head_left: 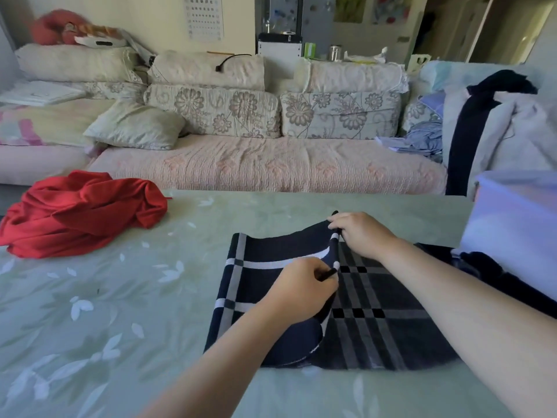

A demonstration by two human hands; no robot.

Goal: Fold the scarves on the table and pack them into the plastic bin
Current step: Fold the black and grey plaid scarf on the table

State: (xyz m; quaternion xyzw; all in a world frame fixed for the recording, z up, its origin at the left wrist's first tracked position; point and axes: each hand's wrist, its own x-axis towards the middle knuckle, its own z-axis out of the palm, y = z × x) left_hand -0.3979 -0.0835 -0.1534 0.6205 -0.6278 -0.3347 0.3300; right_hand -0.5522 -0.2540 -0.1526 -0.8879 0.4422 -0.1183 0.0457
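Mid-fold on the navy plaid scarf, spread on the green flowered surface right in front of the person. Its left part shows the dark navy face, its right part a greyer check, and a raised edge runs between the two. The right hand has that edge at the far corner, fingers curled tight on the fabric. The left hand pinches the same edge nearer the body, thumb and fingers closed on the cloth. Both hands are full, neither one free.

My read: this is the first scarf, with one fold half laid and nothing packed that I can see. The red scarf sits in a crumpled heap at the far left of the surface, well apart from both hands. The plastic bin stands at the right edge, near the plaid scarf, but its inside is hidden from this angle. Dark cloth runs under the right forearm toward the bin, and whether that is this scarf's tail I cannot tell.

Next move, as I judge it: carry the pinched edge over with both hands level, land it square on the layer below, then smooth it flat. It looks a soft weave, so it could bunch or skew if one hand leads
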